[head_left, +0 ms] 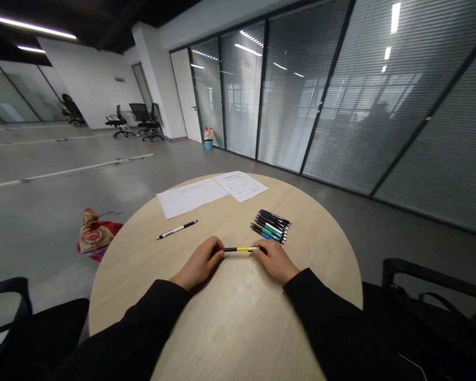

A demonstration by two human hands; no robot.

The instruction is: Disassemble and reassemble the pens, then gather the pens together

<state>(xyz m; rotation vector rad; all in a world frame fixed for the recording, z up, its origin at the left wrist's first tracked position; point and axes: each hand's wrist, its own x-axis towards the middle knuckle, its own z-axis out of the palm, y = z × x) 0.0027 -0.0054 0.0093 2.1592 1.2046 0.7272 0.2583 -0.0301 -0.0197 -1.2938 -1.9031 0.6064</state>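
Observation:
A yellow and black pen [241, 249] lies level between my two hands, just above or on the round table. My left hand [203, 260] pinches its black end between thumb and fingers. At the yellow end, my right hand [274, 259] is closed on the pen in the same way. Just beyond my right hand lies a row of several pens [270, 225] side by side, with black, white, green and blue barrels. A single white and black pen [177, 229] rests apart, beyond my left hand and to its left.
Two printed sheets of paper [192, 197] lie at the far side of the wooden table [238, 323]. Black chairs stand at the left [55, 328] and right [432, 286]. A red and tan bag [97, 233] is on the floor to the left.

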